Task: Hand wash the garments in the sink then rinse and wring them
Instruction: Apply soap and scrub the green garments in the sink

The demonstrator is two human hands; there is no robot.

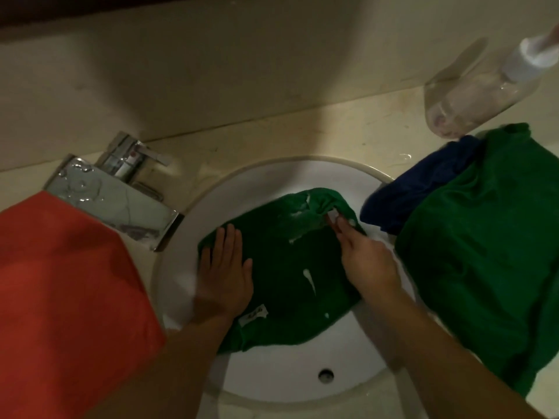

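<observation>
A dark green garment (287, 267) lies spread in the round white sink (272, 379), with streaks of white soap on it and a small white label near its lower edge. My left hand (223, 273) rests flat on the garment's left side, fingers straight. My right hand (363, 255) reaches to the garment's upper right, its fingertips pinching a bunched fold with suds on it.
A chrome faucet (121, 189) stands at the sink's upper left. An orange cloth (66, 297) covers the counter on the left. On the right lie a second green garment (484, 252) and a blue one (417, 189). A clear bottle (478, 92) stands behind them.
</observation>
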